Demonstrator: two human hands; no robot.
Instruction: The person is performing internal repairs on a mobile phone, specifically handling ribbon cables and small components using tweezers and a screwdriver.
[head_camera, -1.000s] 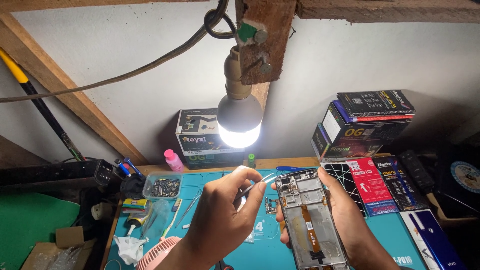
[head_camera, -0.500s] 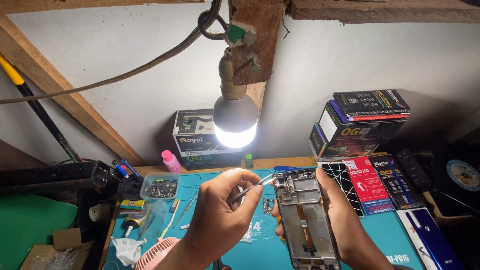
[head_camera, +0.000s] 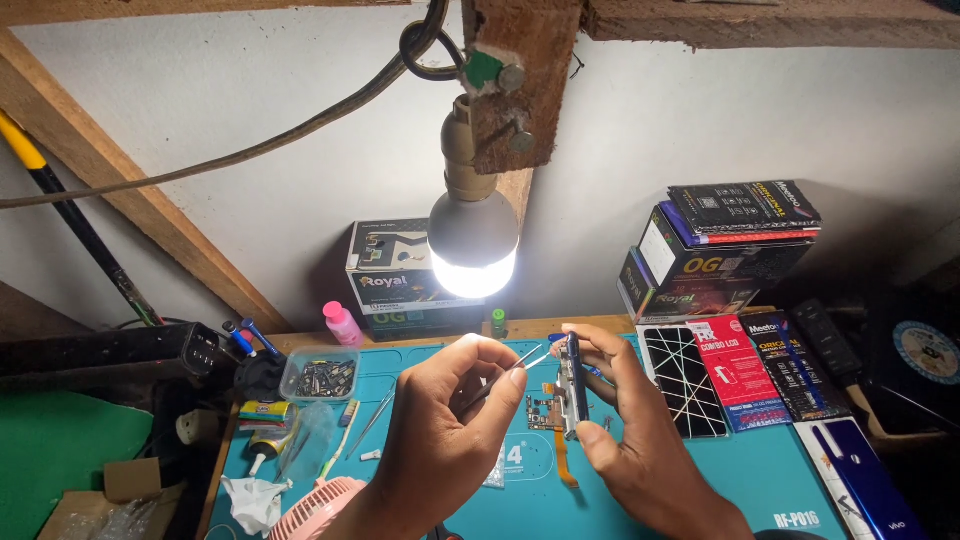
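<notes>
Holding a stripped phone frame (head_camera: 573, 385) on its edge, the right hand (head_camera: 640, 440) is gripping it between thumb at the lower end and fingers along the top and far side, so the frame is standing almost upright above the blue mat (head_camera: 720, 480). The left hand (head_camera: 450, 430) is pinching a pair of tweezers (head_camera: 500, 375) between thumb and forefinger, fingers curled tight, tips pointing right toward the upper end of the frame, close to it but whether touching is too small to tell. An orange ribbon cable (head_camera: 562, 462) is hanging down below the frame, between the two hands.

Step in hand, as a judgement: picking at or seating a small part near the top edge of the frame with the tweezers. The next move is calling for a steady right-hand grip, a fine approach of the tips, and light pressure so nothing slips or bends.

Around the hands: a lit bulb (head_camera: 473, 245) is hanging right above them; a clear tray of small parts (head_camera: 320, 377) and a pink bottle (head_camera: 342, 324) are sitting to the left of the left hand; a pink fan (head_camera: 315, 508) is sitting below that hand; a cracked screen panel (head_camera: 683, 380) and flat red packs (head_camera: 735, 375) are lying to the right of the right hand; stacked boxes (head_camera: 720, 250) are standing beyond them by the wall.
</notes>
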